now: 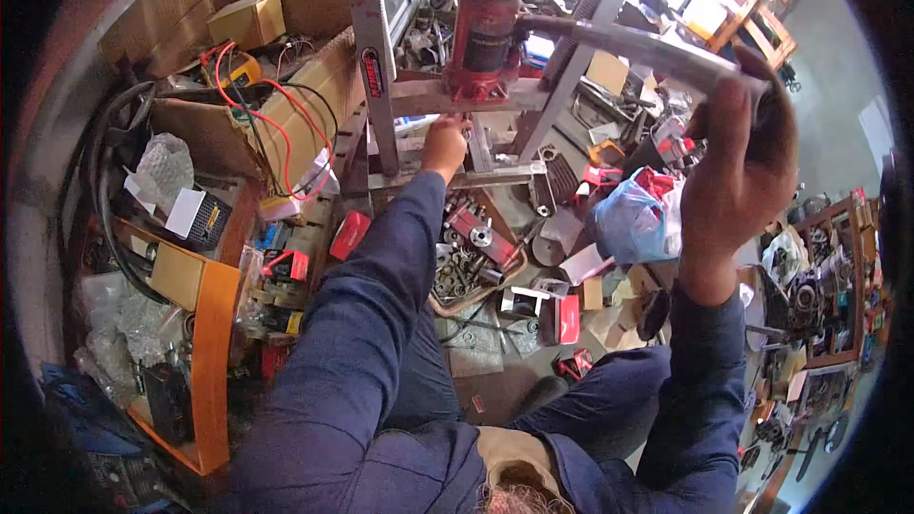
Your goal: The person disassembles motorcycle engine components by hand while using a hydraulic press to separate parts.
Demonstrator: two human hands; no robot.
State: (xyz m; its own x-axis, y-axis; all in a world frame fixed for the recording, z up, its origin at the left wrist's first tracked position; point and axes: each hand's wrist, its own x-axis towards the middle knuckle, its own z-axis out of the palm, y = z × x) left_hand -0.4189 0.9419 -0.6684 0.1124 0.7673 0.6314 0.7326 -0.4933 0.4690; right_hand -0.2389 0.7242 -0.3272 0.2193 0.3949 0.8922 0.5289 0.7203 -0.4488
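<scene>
A red bottle jack (484, 36) stands upright on the crossbar of a grey steel press frame (373, 67). From its side a long metal jack handle (647, 48) reaches out to the right. My right hand (738, 176) is raised and closed around the far end of that handle, thumb on the near side. My left hand (446, 146) reaches forward just below the crossbar, under the jack. Its fingers are closed at a small part between the frame's uprights; what they grip is too small and partly hidden to name.
On the left, an open cardboard box (205, 133) holds a yellow meter with red and black leads. Metal parts (466, 271) and small boxes litter the floor between my legs. A blue plastic bag (633, 219) sits below my right hand. Crowded shelves (828, 276) line the right.
</scene>
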